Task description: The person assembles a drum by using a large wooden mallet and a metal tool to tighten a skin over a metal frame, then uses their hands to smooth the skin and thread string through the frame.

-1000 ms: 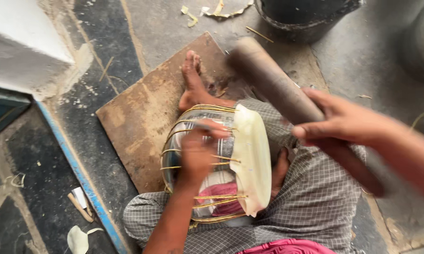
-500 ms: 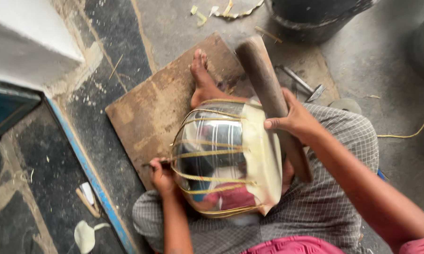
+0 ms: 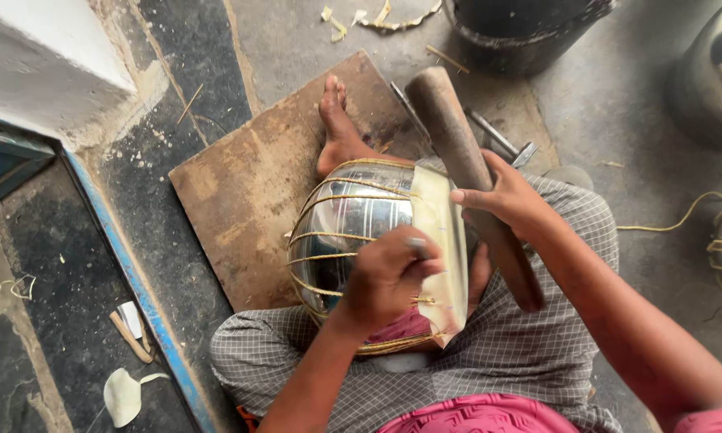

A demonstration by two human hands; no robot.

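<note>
**Steel pot held in the lap, mallet gripped above it**

A round, shiny steel pot [image 3: 353,232] is laid on its side in the lap of a seated person, between the knees and against a bare foot [image 3: 337,128]. The pot is bound round by several thin yellow strips [image 3: 329,236], and a pale yellowish rim band [image 3: 441,240] is fitted around its mouth, which is turned towards the person's right.

The left hand [image 3: 389,277] is closed in a fist over the pot near the rim band; a small metal tool [image 3: 417,243] is seen between its fingers, though what kind it is cannot be told. The right hand [image 3: 509,196] is wrapped tightly around a thick wooden mallet [image 3: 469,168], which is held tilted just beside the rim band, its blunt end pointed away from the person.

The foot is rested on a worn brown wooden board [image 3: 240,192] laid on the stone floor [image 3: 601,104]. A checked grey cloth [image 3: 521,353] is worn over the legs. Slim metal tools [image 3: 497,136] are lain on the floor past the mallet. A dark bucket [image 3: 521,32] is stood at the top, and another steel vessel [image 3: 713,72] is seen at the right edge. Pale scraps [image 3: 124,393] are scattered at the lower left, beyond a blue line [image 3: 136,289] painted on the floor.
</note>
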